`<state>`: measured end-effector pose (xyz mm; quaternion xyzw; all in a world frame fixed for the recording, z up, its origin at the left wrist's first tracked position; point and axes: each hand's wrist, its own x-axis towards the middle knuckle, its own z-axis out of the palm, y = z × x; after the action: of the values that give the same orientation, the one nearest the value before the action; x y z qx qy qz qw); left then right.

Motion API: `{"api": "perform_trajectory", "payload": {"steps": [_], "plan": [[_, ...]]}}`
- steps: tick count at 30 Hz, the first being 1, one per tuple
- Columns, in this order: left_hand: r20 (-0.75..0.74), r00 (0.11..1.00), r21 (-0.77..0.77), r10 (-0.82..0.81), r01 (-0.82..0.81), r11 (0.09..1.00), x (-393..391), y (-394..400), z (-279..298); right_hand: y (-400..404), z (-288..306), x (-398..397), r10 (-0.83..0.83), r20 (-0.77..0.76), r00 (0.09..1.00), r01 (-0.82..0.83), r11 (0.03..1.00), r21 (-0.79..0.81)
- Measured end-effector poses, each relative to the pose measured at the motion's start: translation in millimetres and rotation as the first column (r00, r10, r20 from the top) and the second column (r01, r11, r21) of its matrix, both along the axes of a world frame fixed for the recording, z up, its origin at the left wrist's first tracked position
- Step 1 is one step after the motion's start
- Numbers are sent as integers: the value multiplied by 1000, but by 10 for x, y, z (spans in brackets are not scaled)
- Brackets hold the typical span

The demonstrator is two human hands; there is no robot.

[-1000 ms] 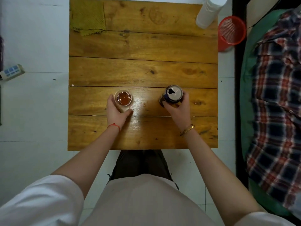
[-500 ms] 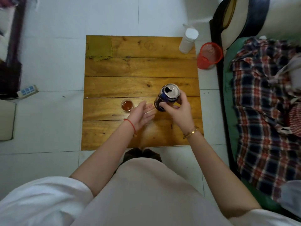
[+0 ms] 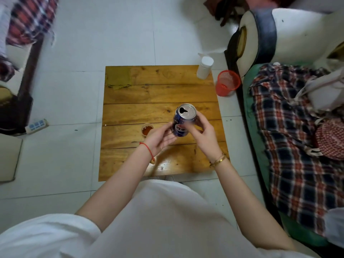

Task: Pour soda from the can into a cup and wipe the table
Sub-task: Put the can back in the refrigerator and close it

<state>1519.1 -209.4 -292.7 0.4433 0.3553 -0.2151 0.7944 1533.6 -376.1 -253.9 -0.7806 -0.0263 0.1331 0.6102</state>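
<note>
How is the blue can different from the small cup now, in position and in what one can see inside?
The can is lifted off the table, gripped by the right hand with the left hand touching it; the cup stands free on the wood. The can is blue metal with a dark opening that hides its contents; the cup is clear and shows brown soda. The can looks larger. Both are upright and open at the top.
</note>
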Motion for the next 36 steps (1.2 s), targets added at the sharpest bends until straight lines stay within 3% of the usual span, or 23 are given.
{"api": "perform_trajectory", "payload": {"steps": [9,18,27,36], "plan": [[38,994,12,98,-98,995,-304,80,284,58,254,-140,108,56,993,-110,993,41],[77,952,-4,297,-297,955,-1006,-276,512,-187,424,-446,363,78,929,-364,931,-1],[57,816,16,576,-577,816,-1981,-769,669,-357,524,-927,655,87,751,-656,754,-15],[52,510,26,859,-860,510,-3035,-822,721,114,599,-1588,893,93,440,-896,443,-22]]}}
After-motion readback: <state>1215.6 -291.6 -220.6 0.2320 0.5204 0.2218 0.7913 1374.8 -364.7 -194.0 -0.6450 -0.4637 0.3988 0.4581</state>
